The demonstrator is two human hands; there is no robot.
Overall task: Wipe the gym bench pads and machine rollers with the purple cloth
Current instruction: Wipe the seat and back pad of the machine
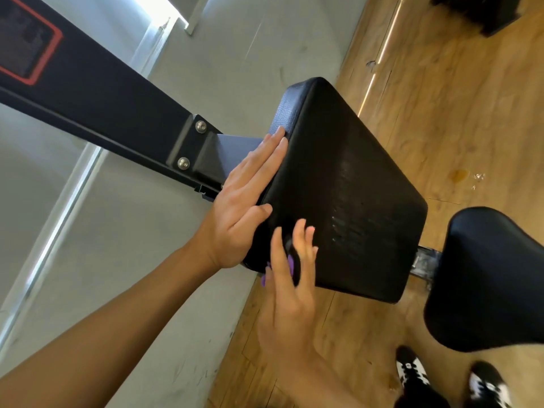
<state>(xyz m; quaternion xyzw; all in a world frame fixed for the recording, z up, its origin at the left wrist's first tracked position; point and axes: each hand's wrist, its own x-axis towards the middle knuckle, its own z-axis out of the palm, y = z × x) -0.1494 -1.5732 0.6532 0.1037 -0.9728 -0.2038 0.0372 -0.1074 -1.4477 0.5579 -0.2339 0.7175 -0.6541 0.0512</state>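
Observation:
A black back pad [347, 178] of a gym machine fills the middle of the head view, with damp streaks on its face. My left hand [241, 207] lies flat against the pad's left side edge, fingers straight. My right hand [291, 278] is at the pad's lower left corner, fingers spread and fairly straight, pressing the purple cloth [290, 262] against the pad. Only small purple bits of the cloth show beside and under the palm; the hand is blurred. A black seat pad [488, 275] sits to the lower right.
A black steel frame beam [97, 92] with bolts runs from the upper left to the pad's mount. A grey wall lies behind it, wooden floor [441, 119] on the right. My black-and-white shoes [412, 369] stand at the bottom right. Dark equipment sits at the top right.

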